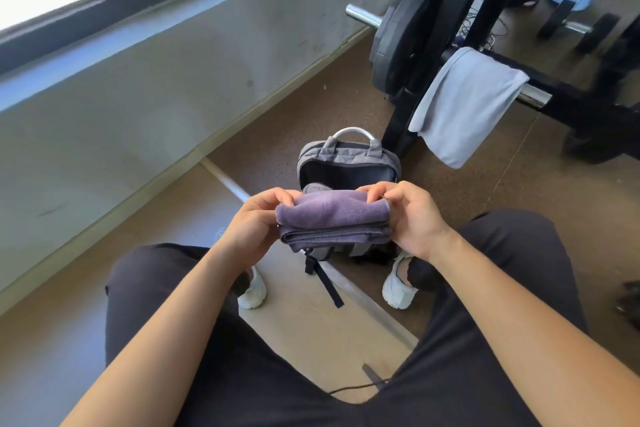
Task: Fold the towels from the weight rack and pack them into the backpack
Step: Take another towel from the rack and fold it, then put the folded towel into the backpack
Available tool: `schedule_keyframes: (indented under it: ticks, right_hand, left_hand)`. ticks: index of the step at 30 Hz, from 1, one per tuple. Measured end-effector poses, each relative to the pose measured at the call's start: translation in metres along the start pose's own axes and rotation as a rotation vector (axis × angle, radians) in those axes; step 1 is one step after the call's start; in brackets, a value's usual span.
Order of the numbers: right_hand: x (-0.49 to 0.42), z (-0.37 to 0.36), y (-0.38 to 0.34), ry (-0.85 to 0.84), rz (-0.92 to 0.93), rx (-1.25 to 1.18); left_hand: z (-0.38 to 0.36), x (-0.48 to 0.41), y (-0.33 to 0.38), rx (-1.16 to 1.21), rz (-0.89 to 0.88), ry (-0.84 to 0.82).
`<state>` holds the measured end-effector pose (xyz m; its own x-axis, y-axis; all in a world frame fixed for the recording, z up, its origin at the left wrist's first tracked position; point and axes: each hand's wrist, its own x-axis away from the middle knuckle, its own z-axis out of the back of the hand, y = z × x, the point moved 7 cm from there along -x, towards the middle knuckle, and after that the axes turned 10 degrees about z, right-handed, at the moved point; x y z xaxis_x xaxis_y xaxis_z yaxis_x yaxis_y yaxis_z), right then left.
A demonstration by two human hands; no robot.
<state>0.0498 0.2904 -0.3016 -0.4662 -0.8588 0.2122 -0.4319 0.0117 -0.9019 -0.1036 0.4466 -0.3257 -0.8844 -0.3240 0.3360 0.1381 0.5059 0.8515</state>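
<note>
Since the purple towel [332, 215] is looking soft, light and floppy, the left hand [254, 225] and right hand [412, 215] are each pinching a folded end, grip closed on cloth, holding it above the open backpack [346, 156]; 2 end pinches are probably stopping it unfolding.

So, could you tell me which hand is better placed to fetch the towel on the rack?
Probably the right hand: the light blue towel hangs on the rack right of the backpack, on that side. The left hand, also holding the purple towel, is farther.
</note>
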Motion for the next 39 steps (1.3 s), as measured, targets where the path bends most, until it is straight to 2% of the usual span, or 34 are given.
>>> schedule_keyframes:
  ticks: [4,6,9,12,15,17,19,24,29,32,36,39]
  right_hand:
    - [-0.007,0.011,0.005,0.015,0.108,0.323]
    - [-0.008,0.011,0.006,-0.028,0.146,0.465]
    - [-0.006,0.009,0.009,-0.145,0.069,0.688]
    - [-0.004,0.006,0.015,-0.261,0.004,0.875]
    - [-0.002,0.004,0.018,-0.327,0.015,0.949]
    - [-0.003,0.007,0.015,-0.298,0.054,1.010]
    - [-0.004,0.009,0.013,-0.282,0.069,1.035]
    - [-0.003,0.011,0.017,-0.398,0.004,1.062]
    - [-0.001,0.000,0.042,-0.532,-0.072,1.118]
    - [-0.004,-0.001,0.054,-0.552,-0.076,1.219]
    - [-0.021,0.009,0.040,-0.535,-0.080,1.236]
    - [-0.042,0.027,0.020,-0.486,-0.096,1.252]
  left_hand:
    - [-0.005,0.001,-0.002,-0.076,0.064,-0.030]
    - [-0.003,0.001,-0.003,-0.099,0.082,0.017]
    - [0.005,0.001,-0.006,-0.316,0.041,0.192]
    - [0.006,0.000,-0.009,-0.499,0.000,0.203]
    - [0.007,0.001,-0.016,-0.689,0.082,0.129]
    - [-0.001,0.001,-0.026,-0.807,0.161,0.034]
    - [-0.011,-0.001,-0.032,-0.951,0.167,0.001]
    - [-0.017,-0.010,-0.023,-1.162,0.039,0.081]
    - [-0.033,-0.019,-0.029,-1.347,-0.073,0.059]
    - [-0.041,-0.028,-0.029,-1.368,-0.110,0.040]
    - [-0.039,-0.048,-0.021,-1.324,-0.120,-0.035]
    - [-0.031,-0.073,-0.007,-1.429,-0.160,-0.064]
